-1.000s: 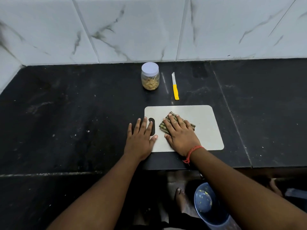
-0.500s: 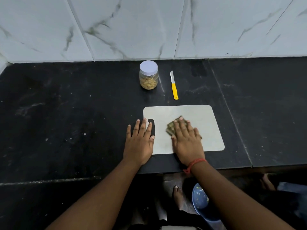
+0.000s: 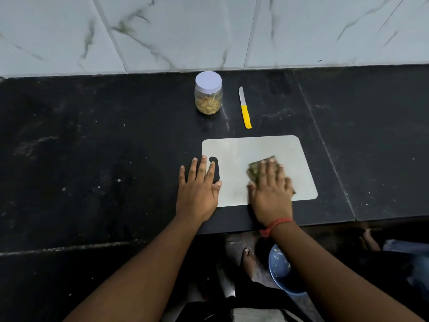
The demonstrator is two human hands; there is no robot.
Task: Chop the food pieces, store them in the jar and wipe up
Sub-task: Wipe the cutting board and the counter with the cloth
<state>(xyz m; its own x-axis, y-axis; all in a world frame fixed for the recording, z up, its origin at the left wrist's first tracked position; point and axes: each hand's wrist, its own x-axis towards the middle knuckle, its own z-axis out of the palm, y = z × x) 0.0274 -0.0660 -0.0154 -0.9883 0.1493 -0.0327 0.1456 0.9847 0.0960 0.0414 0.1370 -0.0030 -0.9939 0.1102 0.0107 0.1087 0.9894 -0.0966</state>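
Pale rectangular plastic chopping board [image 3: 260,151] with rounded corners and a dark slot handle at its left end, lying flat on the black stone counter [image 3: 92,147] just right of frame centre; no brand, label or lettering readable on it or on anything else in view.

Folded green-and-tan striped cloth [image 3: 256,168], on the board's lower middle; its upper left corner shows beyond the fingertips, the rest lies hidden beneath the palm; the outline is blurred.

Right hand [image 3: 270,191], flat on the cloth, fingers straight and close together, pointing to the top of the frame, pressing down; a red thread band [image 3: 277,224] circles the wrist.

Left hand [image 3: 198,189], flat at the board's left end, fingers straight and slightly spread; the index finger and thumb tip lie over the slot handle, the other fingers rest on the counter just beside the board's edge.

Clear round jar [image 3: 208,94] with a white screw lid, upright above the board at upper centre, lid on, holding pale yellowish chopped pieces in roughly its lower half.

Small knife [image 3: 244,108] with a yellow handle and short steel blade, lying flat just right of the jar, blade tip toward the wall, apart from both jar and board.

White marble-veined wall tiles [image 3: 185,31] across the top of the frame.

Blue bowl-shaped vessel [image 3: 279,266] with yellow-green flecks inside, on the floor at lower right, partly covered by the right forearm; a bare foot [image 3: 248,261] beside it.
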